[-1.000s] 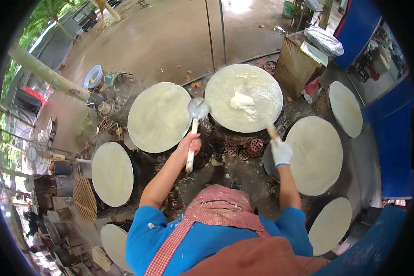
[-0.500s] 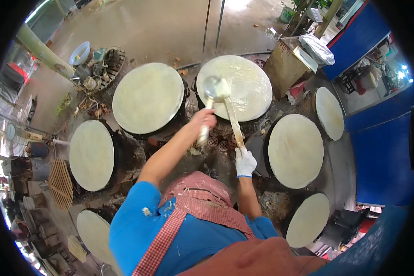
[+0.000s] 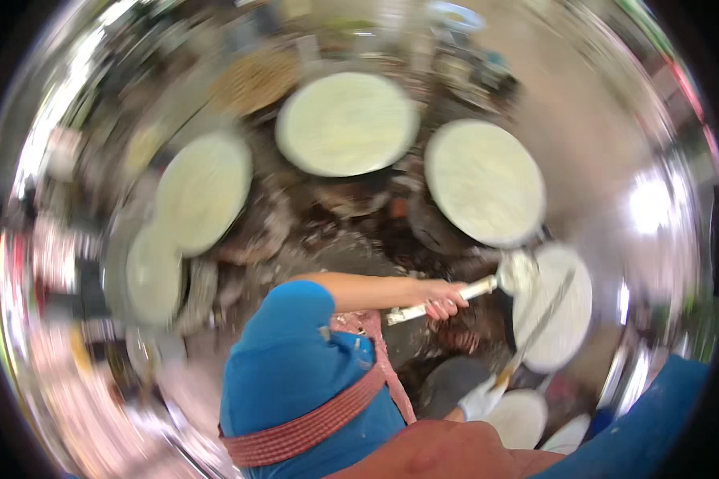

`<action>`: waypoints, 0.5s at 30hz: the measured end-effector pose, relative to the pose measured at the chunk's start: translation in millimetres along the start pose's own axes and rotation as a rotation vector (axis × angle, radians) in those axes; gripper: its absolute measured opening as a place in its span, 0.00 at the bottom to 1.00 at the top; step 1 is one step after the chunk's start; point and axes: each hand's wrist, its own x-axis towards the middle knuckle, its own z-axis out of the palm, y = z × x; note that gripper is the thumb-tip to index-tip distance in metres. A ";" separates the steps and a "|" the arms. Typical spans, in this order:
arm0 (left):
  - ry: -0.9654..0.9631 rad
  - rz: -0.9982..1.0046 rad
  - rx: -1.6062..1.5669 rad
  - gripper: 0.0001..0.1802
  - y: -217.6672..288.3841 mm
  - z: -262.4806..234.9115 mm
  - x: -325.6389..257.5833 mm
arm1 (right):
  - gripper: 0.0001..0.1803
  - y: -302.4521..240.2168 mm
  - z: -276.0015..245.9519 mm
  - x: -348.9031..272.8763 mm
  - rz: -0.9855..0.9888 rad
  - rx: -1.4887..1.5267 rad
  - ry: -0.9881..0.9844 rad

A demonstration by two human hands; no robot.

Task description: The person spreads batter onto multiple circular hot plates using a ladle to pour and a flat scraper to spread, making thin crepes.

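My left hand (image 3: 443, 302), bare, is closed round the pale handle of a ladle (image 3: 518, 273). The ladle's round head, coated with pale batter, hangs over the edge of a round griddle covered with a white sheet (image 3: 563, 315). My right hand (image 3: 481, 401), in a white glove, grips the handle end of a long flat spatula (image 3: 539, 329). Its narrow blade reaches across that same white sheet, close to the ladle's head. Blur hides whether the blade touches the sheet.
More round griddles with pale sheets stand around me: one at the upper right (image 3: 486, 182), one at the top (image 3: 347, 124), one at the left (image 3: 205, 193). A slatted brown round mat (image 3: 256, 80) lies beyond them. The outer parts of the view are smeared.
My view has swung to the left, so the griddles and both hands appear turned and shifted rightward. Both hands keep hold of their tools; the ladle's head has come off the spatula's blade.
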 end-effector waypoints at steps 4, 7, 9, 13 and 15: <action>0.136 0.061 -0.296 0.08 -71.2 -63.4 -23.3 | 0.24 37.8 19.9 36.8 0.120 -0.236 -0.220; 0.260 0.292 -0.389 0.10 -136.9 -94.5 -95.5 | 0.25 2.0 48.6 51.8 0.040 -0.060 -0.261; 0.250 0.436 -0.514 0.10 -186.0 -124.8 -133.7 | 0.26 -19.0 54.6 58.3 0.021 0.035 -0.279; 0.510 0.806 -0.574 0.10 -276.8 -102.4 -225.8 | 0.17 -134.3 90.7 8.2 -0.301 0.359 -0.538; 0.473 0.922 -0.667 0.20 -306.9 -76.4 -269.5 | 0.22 -189.9 112.7 -43.6 -0.313 0.648 -0.963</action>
